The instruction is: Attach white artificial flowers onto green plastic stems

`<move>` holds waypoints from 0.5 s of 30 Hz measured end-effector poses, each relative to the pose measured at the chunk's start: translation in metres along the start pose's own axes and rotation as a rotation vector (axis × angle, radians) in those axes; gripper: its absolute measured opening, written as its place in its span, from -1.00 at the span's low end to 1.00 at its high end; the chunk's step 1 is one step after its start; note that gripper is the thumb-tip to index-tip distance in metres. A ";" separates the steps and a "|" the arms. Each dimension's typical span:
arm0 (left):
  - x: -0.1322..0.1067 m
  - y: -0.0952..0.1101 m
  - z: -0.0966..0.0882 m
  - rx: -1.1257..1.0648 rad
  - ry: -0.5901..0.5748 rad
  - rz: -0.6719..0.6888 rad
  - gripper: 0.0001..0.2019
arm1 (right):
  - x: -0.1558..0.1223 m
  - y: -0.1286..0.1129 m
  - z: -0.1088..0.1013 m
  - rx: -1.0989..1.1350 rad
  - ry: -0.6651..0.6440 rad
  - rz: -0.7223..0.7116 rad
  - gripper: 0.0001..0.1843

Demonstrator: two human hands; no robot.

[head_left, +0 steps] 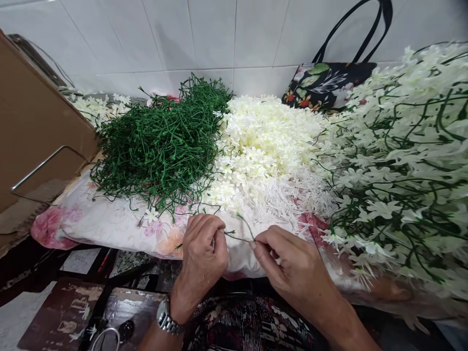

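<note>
My left hand, with a metal watch at its wrist, is closed around a thin green artificial flower stem; small green tips stick out on both sides of the fist. Between thumb and forefinger, my right hand pinches the branching part of the green stem. No blossom shows on this piece. Just beyond my hands lies a tangled heap of green stems. Beside it spreads a pile of loose white petals, with thin white stamen strands at its near edge.
Finished-looking white flowers on green stems are heaped at the right. A cardboard box with a wire handle stands left. A black floral bag leans on the tiled wall. Flowered cloth covers the work surface.
</note>
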State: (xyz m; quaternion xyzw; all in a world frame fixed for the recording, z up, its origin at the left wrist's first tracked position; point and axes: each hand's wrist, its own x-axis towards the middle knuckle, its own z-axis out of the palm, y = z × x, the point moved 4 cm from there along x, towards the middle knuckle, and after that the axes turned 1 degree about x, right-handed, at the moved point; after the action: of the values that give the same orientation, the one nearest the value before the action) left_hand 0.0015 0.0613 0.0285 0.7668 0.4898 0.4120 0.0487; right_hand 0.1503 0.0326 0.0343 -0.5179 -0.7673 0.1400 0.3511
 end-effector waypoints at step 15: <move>-0.008 0.011 -0.015 -0.157 0.103 -0.025 -0.75 | -0.004 0.005 -0.016 0.201 0.179 0.139 -0.80</move>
State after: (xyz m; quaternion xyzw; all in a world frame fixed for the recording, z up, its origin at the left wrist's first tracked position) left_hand -0.0019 0.0443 0.0393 0.7322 0.4674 0.4874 0.0886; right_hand 0.1649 0.0290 0.0413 -0.5425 -0.6775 0.1935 0.4575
